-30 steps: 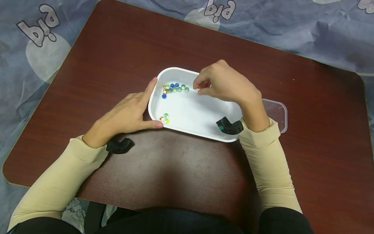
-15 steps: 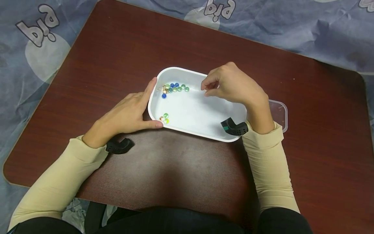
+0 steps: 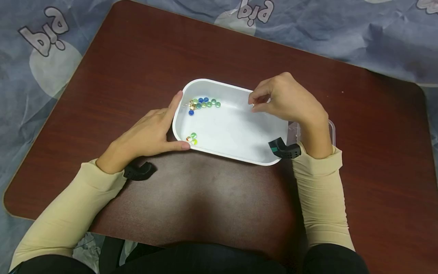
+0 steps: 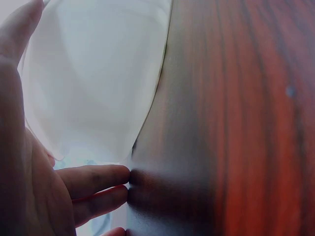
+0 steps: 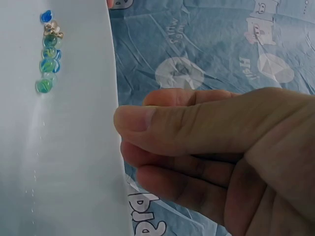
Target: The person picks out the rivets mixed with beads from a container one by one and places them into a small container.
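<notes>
A white tray (image 3: 232, 155) with a raised rim lies on the table. Marbles (image 3: 208, 104) in blue and green sit in a cluster toward its far left, with small gold-coloured pieces (image 3: 192, 106) among them. Several more marbles (image 3: 194, 135) lie in the near left corner. My left hand (image 3: 150, 131) rests against the tray's left end, thumb at the near rim and fingers spread along the side. My right hand (image 3: 285, 97) is above the tray's right part, thumb and forefinger pinching a tiny gold-coloured piece (image 3: 253, 104); the fingertips mostly hide it.
A clear plastic lid or box (image 3: 332, 131) lies right of the tray, partly behind my right wrist. The brown wooden table (image 3: 383, 171) has a cartoon-printed blue cloth (image 3: 318, 26) beyond its edges.
My right hand has moved right across the tray, still pinching the tiny gold-coloured piece. My left hand, the tray and the marbles keep their places.
</notes>
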Available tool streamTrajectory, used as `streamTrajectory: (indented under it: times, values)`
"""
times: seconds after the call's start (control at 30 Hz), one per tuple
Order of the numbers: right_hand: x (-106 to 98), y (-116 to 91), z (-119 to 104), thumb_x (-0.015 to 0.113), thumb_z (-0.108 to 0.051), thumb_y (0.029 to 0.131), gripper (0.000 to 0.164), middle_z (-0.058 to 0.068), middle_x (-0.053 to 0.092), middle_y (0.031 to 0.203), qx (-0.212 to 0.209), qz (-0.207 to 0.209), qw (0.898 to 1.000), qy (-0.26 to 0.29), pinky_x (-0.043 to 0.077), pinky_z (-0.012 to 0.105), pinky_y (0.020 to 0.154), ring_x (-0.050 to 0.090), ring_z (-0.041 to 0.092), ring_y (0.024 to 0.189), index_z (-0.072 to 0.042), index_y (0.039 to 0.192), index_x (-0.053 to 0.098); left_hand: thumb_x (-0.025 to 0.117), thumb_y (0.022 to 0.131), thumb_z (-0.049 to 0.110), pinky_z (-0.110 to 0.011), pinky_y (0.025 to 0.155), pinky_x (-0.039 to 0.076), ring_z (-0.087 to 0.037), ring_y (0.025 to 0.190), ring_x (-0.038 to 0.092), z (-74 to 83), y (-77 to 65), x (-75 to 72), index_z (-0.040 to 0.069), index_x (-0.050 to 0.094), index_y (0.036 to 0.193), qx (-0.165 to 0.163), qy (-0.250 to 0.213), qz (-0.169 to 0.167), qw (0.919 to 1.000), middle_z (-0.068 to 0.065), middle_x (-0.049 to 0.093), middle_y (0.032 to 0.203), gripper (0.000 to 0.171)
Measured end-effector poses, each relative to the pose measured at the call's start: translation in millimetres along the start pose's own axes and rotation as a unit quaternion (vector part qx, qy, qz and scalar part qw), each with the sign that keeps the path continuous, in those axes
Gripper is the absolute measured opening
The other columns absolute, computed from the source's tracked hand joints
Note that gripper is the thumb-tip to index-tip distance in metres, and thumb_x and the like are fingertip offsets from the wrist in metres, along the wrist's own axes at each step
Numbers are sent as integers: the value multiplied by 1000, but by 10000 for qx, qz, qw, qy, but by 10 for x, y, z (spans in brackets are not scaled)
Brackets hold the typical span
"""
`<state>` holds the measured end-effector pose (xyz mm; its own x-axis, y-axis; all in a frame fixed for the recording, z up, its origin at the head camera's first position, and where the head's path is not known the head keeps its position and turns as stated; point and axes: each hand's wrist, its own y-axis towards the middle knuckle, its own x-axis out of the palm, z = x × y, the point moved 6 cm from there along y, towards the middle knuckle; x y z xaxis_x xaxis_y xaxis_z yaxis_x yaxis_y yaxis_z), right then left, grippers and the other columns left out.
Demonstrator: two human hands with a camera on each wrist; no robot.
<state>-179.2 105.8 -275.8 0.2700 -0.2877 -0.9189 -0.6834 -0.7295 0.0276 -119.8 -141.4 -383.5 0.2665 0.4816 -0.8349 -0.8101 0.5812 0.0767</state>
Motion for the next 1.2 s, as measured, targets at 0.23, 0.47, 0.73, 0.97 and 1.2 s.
streamTrajectory:
  times: [0.23,0.47,0.73,0.97,1.2]
  values:
    - [-65,-110,55,81,4,77,12,-1,70,80,151,129,9998,48,42,15,62,62,11,69,-7,80,75,74,82,56,-50,108,32,-30,138,41,-10,-3,7,11,-12,158,-166,32,-131,9998,-20,42,150,123]
    - [-135,-186,60,82,3,75,13,-2,70,79,123,310,9994,-80,37,15,58,56,13,65,-9,78,76,75,82,55,-49,109,31,-29,139,40,-3,2,13,10,-12,157,-167,10,-145,9998,-20,41,151,124]
    - [-235,-293,114,82,1,77,12,0,72,83,522,372,9978,-176,39,12,62,59,13,70,-9,82,78,75,82,53,-50,108,32,-29,138,41,0,-3,3,9,-12,157,-147,0,-136,9998,-21,40,151,123]
    - [-321,-390,153,82,4,75,15,-1,72,82,638,583,9954,-402,39,10,65,58,4,71,-8,83,79,76,81,52,-50,106,34,-30,134,44,4,-10,-16,8,-9,158,45,-83,6,10000,-20,43,148,123]
    - [-381,-504,209,84,0,75,14,-2,72,83,1022,641,9918,-434,38,11,65,55,-3,71,-10,83,79,76,81,53,-49,106,34,-29,134,45,5,-7,-16,11,-10,158,83,-126,37,9999,-20,45,147,123]
